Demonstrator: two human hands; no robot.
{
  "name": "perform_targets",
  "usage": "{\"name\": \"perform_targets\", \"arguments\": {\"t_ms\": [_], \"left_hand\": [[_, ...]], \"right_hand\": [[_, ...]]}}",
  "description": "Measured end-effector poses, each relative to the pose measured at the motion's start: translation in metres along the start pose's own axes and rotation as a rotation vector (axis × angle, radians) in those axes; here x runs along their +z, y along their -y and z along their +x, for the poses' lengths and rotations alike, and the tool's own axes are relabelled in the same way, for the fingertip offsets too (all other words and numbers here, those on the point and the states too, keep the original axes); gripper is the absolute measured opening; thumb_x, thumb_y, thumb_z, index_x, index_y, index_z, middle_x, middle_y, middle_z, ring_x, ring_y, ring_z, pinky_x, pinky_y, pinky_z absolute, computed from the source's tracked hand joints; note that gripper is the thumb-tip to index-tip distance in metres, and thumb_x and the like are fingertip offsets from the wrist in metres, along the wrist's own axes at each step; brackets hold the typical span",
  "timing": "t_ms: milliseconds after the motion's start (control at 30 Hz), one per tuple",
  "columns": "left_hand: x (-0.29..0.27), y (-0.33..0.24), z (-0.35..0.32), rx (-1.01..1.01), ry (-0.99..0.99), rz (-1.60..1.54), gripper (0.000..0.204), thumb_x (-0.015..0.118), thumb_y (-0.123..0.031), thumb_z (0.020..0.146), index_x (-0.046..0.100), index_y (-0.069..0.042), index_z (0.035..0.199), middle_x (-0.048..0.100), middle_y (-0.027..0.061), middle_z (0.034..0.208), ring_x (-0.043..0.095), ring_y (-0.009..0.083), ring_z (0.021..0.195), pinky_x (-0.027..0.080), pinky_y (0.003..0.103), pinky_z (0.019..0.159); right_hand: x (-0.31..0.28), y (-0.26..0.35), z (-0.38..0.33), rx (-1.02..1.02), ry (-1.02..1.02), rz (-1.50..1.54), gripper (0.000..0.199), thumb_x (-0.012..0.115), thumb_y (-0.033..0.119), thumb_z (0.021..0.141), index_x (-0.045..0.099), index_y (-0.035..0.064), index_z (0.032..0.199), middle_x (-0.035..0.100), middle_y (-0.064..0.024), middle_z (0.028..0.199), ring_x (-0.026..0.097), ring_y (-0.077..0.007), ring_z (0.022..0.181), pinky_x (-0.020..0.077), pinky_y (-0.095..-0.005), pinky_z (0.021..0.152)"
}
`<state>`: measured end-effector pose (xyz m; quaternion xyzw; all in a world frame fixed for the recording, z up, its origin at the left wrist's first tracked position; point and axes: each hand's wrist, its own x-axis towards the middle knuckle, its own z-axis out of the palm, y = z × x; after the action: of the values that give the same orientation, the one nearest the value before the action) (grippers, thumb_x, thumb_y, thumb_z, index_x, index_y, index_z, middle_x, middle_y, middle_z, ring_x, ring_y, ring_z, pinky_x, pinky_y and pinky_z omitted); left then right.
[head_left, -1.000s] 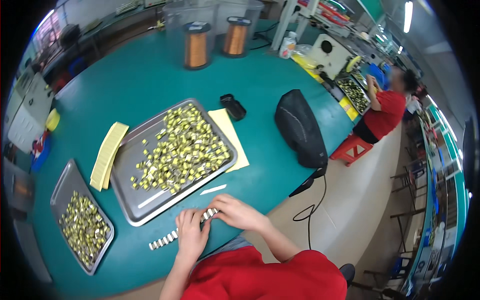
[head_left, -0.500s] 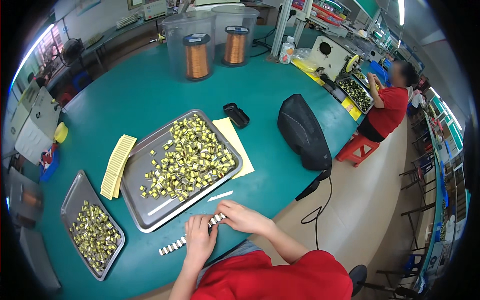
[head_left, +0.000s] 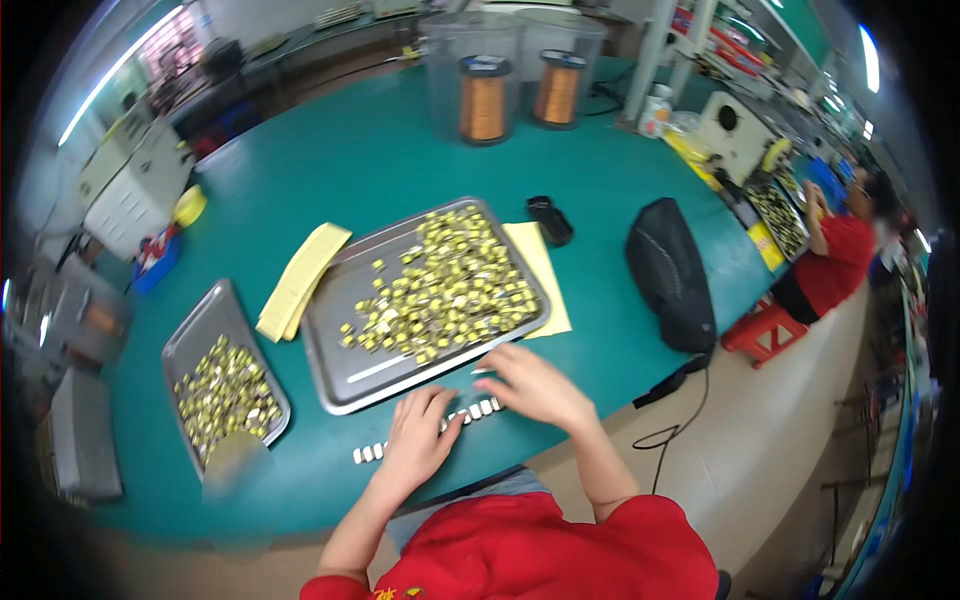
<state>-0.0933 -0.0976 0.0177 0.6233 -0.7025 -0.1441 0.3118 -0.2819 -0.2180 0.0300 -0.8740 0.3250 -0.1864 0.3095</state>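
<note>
A row of small white-faced blocks lies on the green table in front of me. My left hand rests over the middle of it, fingers stretched and thumb apart, covering some blocks. Just beyond the row's right end is my right hand, its thumb and index finger parted around a thin white strip near the tray. Most of that strip is hidden under the hand. The large grey metal tray beyond my hands holds a heap of small yellow-wrapped components.
To the left stands a smaller metal tray of similar components; a blurred patch covers its near end. Yellow card sheets lean by the large tray. A black case, copper wire spools and a seated co-worker are farther off.
My right hand has let go of the row's end and moved to the white strip. My left hand has loosened and lies over the row. The whole view has shifted.
</note>
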Motion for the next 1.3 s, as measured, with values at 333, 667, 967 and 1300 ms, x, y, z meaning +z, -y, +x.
{"name": "perform_targets", "arguments": {"t_ms": [333, 667, 967, 1300], "left_hand": [[-0.029, 0.049, 0.035, -0.036, -0.155, 0.178, 0.025, 0.069, -0.013, 0.086, 0.065, -0.005, 0.109, 0.061, 0.0119, 0.109, 0.060, 0.0327, 0.103, 0.048, 0.043, 0.089], [-0.014, 0.089, 0.056, 0.007, -0.055, 0.239, 0.032, 0.066, -0.008, 0.084, 0.063, -0.004, 0.116, 0.060, 0.0134, 0.109, 0.060, 0.0341, 0.105, 0.048, 0.043, 0.092], [-0.026, 0.086, 0.049, 0.012, -0.019, 0.170, 0.036, 0.067, -0.013, 0.086, 0.060, -0.006, 0.121, 0.059, 0.0145, 0.111, 0.058, 0.0350, 0.107, 0.048, 0.043, 0.093], [-0.058, 0.104, 0.018, -0.089, -0.252, 0.062, 0.021, 0.067, -0.010, 0.088, 0.067, -0.002, 0.107, 0.065, 0.0143, 0.105, 0.061, 0.0327, 0.101, 0.048, 0.039, 0.089]], "right_hand": [[0.027, 0.000, 0.061, -0.172, -0.177, -0.270, 0.021, 0.069, 0.009, 0.081, 0.064, 0.0007, 0.100, 0.062, -0.0142, 0.101, 0.056, -0.0328, 0.105, 0.0482, -0.0426, 0.092], [0.051, -0.011, 0.086, -0.243, -0.233, -0.391, 0.021, 0.065, 0.005, 0.081, 0.064, 0.0020, 0.101, 0.060, -0.0121, 0.097, 0.055, -0.0311, 0.101, 0.0455, -0.0446, 0.090], [0.041, -0.009, 0.083, -0.223, -0.256, -0.204, 0.021, 0.061, 0.006, 0.088, 0.067, 0.0079, 0.108, 0.060, -0.0086, 0.100, 0.055, -0.0283, 0.100, 0.0428, -0.0429, 0.093], [0.007, 0.004, 0.051, 0.213, 0.073, 0.741, 0.029, 0.058, 0.006, 0.096, 0.062, 0.0031, 0.124, 0.062, -0.0032, 0.124, 0.057, -0.0106, 0.105, 0.0468, -0.0263, 0.093]]}}
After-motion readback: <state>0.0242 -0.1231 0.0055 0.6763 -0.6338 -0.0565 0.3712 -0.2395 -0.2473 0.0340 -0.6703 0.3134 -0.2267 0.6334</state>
